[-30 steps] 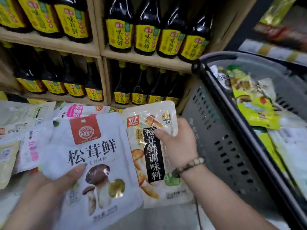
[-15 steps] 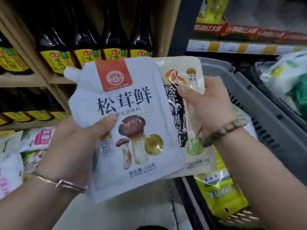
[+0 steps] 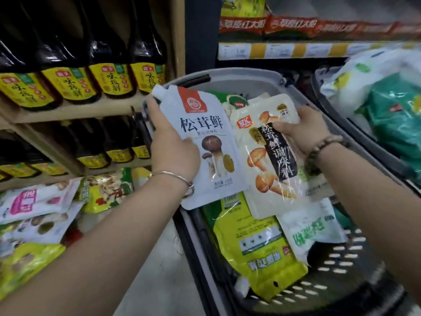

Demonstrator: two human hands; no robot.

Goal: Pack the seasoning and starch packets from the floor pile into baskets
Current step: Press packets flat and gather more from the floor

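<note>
Both packets have come up off the floor pile and now hang over the grey basket [image 3: 227,75], where a second ago I was holding them low in front of the bottle shelves. My left hand [image 3: 173,153] is clamped on the white spouted mushroom pouch [image 3: 205,131], thumb across its front and fingers behind its left edge; my right hand [image 3: 303,131] grips the cream mushroom seasoning packet [image 3: 268,179] near its top right corner, thumb on the black label strip. The two packets sit side by side, edges close or just overlapping, both tilted and above the basket's load. I judge the carry is done and only the drop remains: let them fall flat onto the yellow-green packet [image 3: 257,245] and the white packet with green print [image 3: 309,231] already lying inside. Plenty is left to do, since the floor pile [image 3: 45,215] at my lower left is full of pink, white and yellow packets. I am in a shop aisle: wooden shelves [image 3: 75,110] of dark sauce bottles [image 3: 107,71] with yellow labels stand to my left, a red-trimmed shelf with price tags runs along the back, and a second basket [image 3: 337,115] to my right is heaped with white and green bags. The bare floor [image 3: 155,270] shows between pile and basket.
</note>
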